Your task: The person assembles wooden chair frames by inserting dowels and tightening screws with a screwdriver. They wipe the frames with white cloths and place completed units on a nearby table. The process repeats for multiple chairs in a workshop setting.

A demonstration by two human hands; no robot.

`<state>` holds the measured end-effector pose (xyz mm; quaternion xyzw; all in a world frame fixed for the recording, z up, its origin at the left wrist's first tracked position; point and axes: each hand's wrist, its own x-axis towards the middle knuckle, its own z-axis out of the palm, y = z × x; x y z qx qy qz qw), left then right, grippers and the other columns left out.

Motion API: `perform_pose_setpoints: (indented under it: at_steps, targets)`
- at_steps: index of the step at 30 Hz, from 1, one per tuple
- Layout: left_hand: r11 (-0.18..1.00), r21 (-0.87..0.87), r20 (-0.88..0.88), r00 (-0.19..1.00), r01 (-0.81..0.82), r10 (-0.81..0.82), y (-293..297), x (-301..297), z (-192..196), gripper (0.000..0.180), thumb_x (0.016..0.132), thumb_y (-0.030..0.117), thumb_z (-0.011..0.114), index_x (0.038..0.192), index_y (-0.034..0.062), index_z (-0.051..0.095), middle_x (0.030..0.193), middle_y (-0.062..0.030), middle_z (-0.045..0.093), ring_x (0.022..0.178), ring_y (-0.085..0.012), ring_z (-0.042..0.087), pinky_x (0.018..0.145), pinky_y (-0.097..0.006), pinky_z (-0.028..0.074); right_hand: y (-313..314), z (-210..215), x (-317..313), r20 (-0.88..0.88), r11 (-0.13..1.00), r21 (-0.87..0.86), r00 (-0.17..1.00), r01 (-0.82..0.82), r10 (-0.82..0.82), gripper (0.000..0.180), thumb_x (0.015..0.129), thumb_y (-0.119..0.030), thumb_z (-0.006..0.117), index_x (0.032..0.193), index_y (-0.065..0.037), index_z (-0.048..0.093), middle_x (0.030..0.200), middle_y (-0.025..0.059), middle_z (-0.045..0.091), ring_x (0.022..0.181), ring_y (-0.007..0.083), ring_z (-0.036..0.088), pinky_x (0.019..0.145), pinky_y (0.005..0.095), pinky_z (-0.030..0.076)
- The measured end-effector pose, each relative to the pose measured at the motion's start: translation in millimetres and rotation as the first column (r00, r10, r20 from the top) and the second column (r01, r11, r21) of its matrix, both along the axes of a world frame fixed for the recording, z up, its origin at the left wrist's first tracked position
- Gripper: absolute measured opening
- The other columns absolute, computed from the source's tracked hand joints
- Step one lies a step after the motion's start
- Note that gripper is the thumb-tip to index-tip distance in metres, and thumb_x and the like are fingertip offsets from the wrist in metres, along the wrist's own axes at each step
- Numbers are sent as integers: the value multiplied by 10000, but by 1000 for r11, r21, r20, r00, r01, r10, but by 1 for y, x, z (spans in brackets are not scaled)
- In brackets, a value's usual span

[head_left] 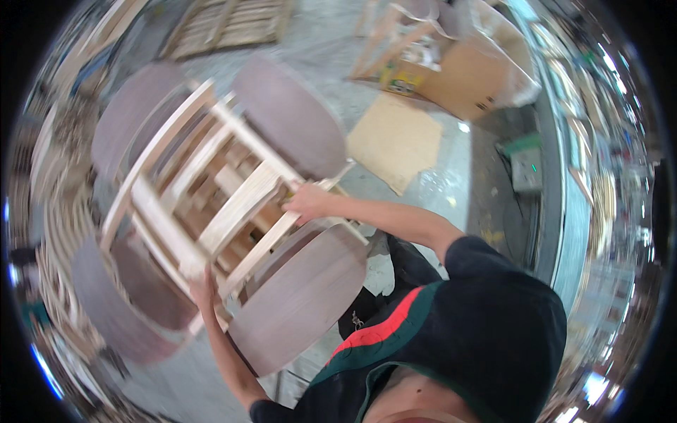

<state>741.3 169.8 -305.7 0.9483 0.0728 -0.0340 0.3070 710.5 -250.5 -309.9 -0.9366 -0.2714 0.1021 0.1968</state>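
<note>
A pale wooden chair frame with slats and rails lies before me, among other light wooden parts. Large curved grey-brown panels, which look like chair backs, surround it on several sides. At the frame's near left corner, my left hand is closed around the end of a rail. My right hand grips the frame at its right side, close to the end of a slat. The fingertips of both hands are partly hidden by the wood and blurred. How the frame rests on the parts beneath is hidden.
A wooden pallet lies on the floor at the far side. Toward the far right stands a big cardboard box, with a flat cardboard sheet nearby. A grey-green device sits beside a long bench edge. Stacked wooden parts line the left.
</note>
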Motion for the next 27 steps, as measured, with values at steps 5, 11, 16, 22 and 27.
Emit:
perform_pose_setpoints:
  at_steps: [5,11,16,22,27]
  targets:
    - [858,502,91,981,104,-172,-94,8,79,702,793,333,669,1314,-43,387,1299,-292,405,1219,-447,377,998,-474,350,-38,20,-24,464,939,340,878,-54,-117,409,763,-366,685,1040,-80,590,1079,130,584,1081,295,520,903,426,438]
    - [874,317,270,848,369,-456,-283,3,162,469,849,177,620,1234,-44,469,1210,-233,481,1148,-377,447,956,-476,364,-212,12,-122,-97,749,489,881,447,-462,395,863,-379,600,1082,-51,582,1055,155,586,1028,321,539,886,417,437]
    - [721,107,2,725,684,-688,-530,-18,189,425,793,76,649,1196,14,531,1117,-171,590,1030,-312,560,850,-394,448,-472,-30,-238,-412,561,205,591,802,-694,363,843,-398,587,933,-47,614,792,174,633,762,379,618,680,456,498]
    - [521,53,122,512,852,-850,-916,-8,208,439,801,122,677,1202,21,529,1103,-152,606,1039,-312,571,902,-388,441,-778,-45,-326,-147,150,111,165,982,-975,192,776,-216,691,824,-38,636,730,143,656,688,322,641,614,394,502]
    - [40,66,300,19,997,-954,-1175,-25,212,401,787,133,698,1151,26,567,1063,-142,626,981,-290,601,852,-357,466,-960,18,-330,-47,-317,438,-331,841,-942,157,805,-168,671,861,-23,656,709,143,641,610,200,624,591,318,493]
